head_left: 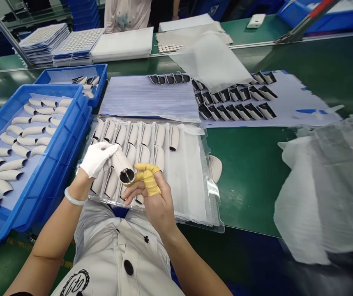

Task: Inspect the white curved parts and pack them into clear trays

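Note:
My left hand [97, 158], in a white glove, is closed round a curved white sleeve-like part [122, 166] with a dark hollow end facing me. My right hand [151, 193] wears yellow finger cots on two fingers and pinches the part's open end. Both hands hover over a clear plastic tray [194, 176] lined with white sheet, where rows of the same white parts lie side by side. The tray's right half holds bare sheet.
Stacked blue bins [71, 119] of white curved parts stand at the left. Beyond the tray lie striped sheets [148, 98] with rows of dark-faced parts [234, 102]. Crumpled plastic film [324, 185] lies at the right. A person stands at the far side.

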The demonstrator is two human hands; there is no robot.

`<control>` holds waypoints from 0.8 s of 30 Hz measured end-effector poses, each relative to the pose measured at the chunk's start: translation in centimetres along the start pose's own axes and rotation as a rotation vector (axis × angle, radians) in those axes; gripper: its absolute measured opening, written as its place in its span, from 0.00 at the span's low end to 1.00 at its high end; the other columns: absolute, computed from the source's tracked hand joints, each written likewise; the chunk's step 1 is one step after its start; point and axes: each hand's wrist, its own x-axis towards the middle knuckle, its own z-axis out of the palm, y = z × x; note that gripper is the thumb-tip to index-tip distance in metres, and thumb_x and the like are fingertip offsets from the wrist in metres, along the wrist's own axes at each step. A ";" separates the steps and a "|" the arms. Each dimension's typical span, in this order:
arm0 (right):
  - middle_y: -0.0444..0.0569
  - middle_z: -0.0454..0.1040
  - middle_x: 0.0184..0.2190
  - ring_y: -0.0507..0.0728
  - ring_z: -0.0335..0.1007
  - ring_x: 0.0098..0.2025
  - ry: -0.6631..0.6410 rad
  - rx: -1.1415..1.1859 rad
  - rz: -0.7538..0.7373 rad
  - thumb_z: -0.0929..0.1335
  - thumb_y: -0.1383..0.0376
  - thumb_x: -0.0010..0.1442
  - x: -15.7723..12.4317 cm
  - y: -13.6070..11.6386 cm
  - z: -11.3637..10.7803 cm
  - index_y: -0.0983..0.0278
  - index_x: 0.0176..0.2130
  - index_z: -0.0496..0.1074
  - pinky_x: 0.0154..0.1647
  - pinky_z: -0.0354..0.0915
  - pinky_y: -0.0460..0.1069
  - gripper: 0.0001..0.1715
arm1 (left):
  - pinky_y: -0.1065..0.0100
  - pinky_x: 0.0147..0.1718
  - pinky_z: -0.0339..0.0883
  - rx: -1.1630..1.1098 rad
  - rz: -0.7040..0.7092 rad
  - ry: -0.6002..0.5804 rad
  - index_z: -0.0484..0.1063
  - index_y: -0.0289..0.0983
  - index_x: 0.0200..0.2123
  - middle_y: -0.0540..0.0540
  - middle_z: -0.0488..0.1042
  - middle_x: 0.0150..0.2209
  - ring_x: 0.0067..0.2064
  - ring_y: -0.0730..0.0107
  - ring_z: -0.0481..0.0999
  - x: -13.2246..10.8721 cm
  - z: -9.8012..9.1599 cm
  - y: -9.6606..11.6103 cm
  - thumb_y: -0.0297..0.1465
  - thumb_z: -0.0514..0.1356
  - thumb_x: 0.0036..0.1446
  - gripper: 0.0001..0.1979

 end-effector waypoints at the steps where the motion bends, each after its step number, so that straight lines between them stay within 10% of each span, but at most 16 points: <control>1: 0.43 0.72 0.27 0.53 0.74 0.23 0.008 -0.005 -0.011 0.64 0.51 0.62 0.0 -0.1 -0.2 0.61 0.43 0.63 0.18 0.70 0.47 0.18 | 0.76 0.09 0.47 -0.005 -0.015 -0.015 0.67 0.35 0.21 0.54 0.63 0.11 0.11 0.80 0.57 0.2 0.4 -0.1 0.43 0.65 0.45 0.17; 12: 0.40 0.69 0.23 0.50 0.69 0.20 0.244 -0.113 0.013 0.67 0.48 0.57 0.8 0.1 -3.0 0.62 0.35 0.62 0.19 0.66 0.46 0.21 | 0.73 0.12 0.51 0.084 0.020 -0.018 0.69 0.35 0.23 0.54 0.63 0.12 0.13 0.77 0.59 1.5 4.6 -0.3 0.42 0.65 0.46 0.15; 17: 0.40 0.68 0.25 0.52 0.69 0.23 0.397 -0.439 0.006 0.71 0.50 0.50 1.4 0.4 -6.5 0.61 0.35 0.59 0.25 0.67 0.49 0.24 | 0.72 0.27 0.64 0.188 0.360 0.101 0.74 0.35 0.31 0.51 0.72 0.26 0.26 0.75 0.69 1.7 7.3 0.1 0.39 0.63 0.51 0.12; 24: 0.47 0.70 0.27 0.57 0.70 0.28 0.521 -1.187 -0.268 0.64 0.51 0.61 0.3 0.9 -11.9 0.65 0.43 0.63 0.28 0.67 0.52 0.20 | 0.63 0.40 0.64 0.732 0.710 -0.248 0.79 0.35 0.30 0.46 0.71 0.31 0.38 0.64 0.70 5.8 12.6 0.7 0.31 0.60 0.56 0.09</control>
